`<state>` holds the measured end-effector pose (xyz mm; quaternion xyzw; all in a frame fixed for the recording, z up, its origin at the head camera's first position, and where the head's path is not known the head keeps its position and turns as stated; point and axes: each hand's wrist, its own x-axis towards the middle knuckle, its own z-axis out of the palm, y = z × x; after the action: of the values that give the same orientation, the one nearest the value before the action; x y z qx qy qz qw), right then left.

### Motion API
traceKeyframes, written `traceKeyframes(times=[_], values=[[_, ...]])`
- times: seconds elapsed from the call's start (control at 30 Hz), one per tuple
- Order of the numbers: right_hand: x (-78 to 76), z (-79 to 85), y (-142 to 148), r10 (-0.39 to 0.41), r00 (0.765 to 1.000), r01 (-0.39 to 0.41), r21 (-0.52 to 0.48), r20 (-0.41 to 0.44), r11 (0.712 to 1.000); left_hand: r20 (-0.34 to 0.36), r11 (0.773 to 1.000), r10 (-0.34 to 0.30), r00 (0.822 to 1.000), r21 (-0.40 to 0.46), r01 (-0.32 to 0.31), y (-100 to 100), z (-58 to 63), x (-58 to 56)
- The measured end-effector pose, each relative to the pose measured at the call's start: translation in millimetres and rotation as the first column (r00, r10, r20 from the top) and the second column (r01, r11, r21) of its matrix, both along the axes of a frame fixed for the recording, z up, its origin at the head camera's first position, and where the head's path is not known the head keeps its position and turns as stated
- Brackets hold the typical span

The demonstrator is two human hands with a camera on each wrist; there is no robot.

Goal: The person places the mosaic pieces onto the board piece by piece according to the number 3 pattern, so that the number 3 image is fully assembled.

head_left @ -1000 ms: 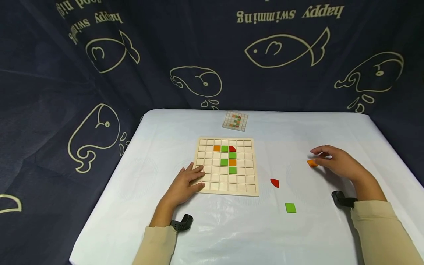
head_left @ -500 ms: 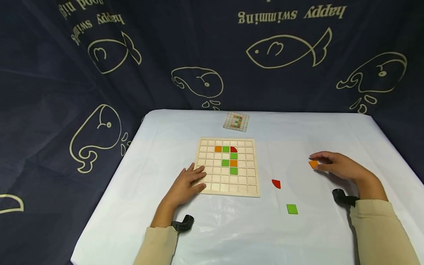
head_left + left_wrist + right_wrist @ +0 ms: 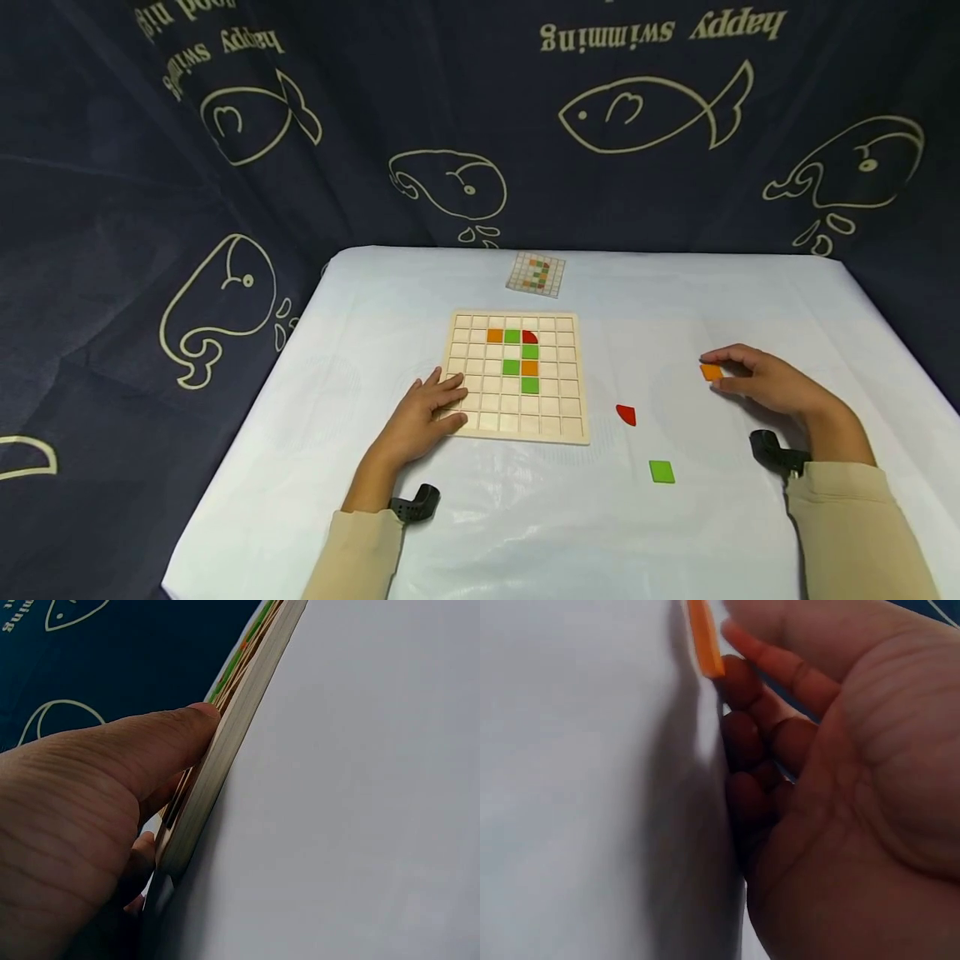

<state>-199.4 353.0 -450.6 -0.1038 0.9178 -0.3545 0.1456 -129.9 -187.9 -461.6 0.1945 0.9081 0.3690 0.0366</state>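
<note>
My left hand (image 3: 422, 421) rests on the left edge of a pale wooden grid board (image 3: 558, 425), fingers spread over its squares. In the left wrist view the thumb (image 3: 176, 739) lies along the board's rim. Orange, green and red tiles sit in several of the board's squares. Off to the right, my right hand (image 3: 768, 382) pinches a loose orange square tile (image 3: 711, 372) between thumb and index finger, low at the tabletop. The right wrist view shows the tile (image 3: 707, 645) edge-on at the fingertips, with the other fingers curled in.
A red quarter-round tile (image 3: 626, 415) and a green square tile (image 3: 662, 472) lie between the board and my right hand. Behind the board is a small pattern card (image 3: 536, 275) with a coloured grid. A dark printed curtain (image 3: 450, 100) hangs behind the white table (image 3: 525, 533).
My right index finger has come down toward the thumb, closing on the orange tile. The left hand stays on the board. The head view has shifted slightly.
</note>
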Motion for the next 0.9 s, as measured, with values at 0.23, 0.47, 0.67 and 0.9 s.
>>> traceKeyframes(times=[0.23,0.47,0.67,0.9], values=[[3.5,-1.5,-1.7,0.006,0.998,-0.006,-0.003,-0.063,1.000,-0.004,1.000,0.000,1.000,0.000,0.000,0.2,-1.2,-1.3],[4.9,-2.6,-2.3,0.023,0.994,-0.022,0.004,-0.111,1.000,0.007,1.000,0.005,1.000,0.000,-0.005,0.5,-2.0,-1.5],[3.3,-4.0,-0.9,0.046,0.988,-0.044,0.022,-0.147,0.999,0.010,1.000,0.003,1.000,-0.004,-0.003,0.4,-1.1,-1.3],[2.4,-5.2,-0.7,0.047,0.989,-0.044,0.022,-0.141,0.999,-0.001,1.000,-0.004,1.000,-0.007,0.004,1.0,-2.2,-2.5]])
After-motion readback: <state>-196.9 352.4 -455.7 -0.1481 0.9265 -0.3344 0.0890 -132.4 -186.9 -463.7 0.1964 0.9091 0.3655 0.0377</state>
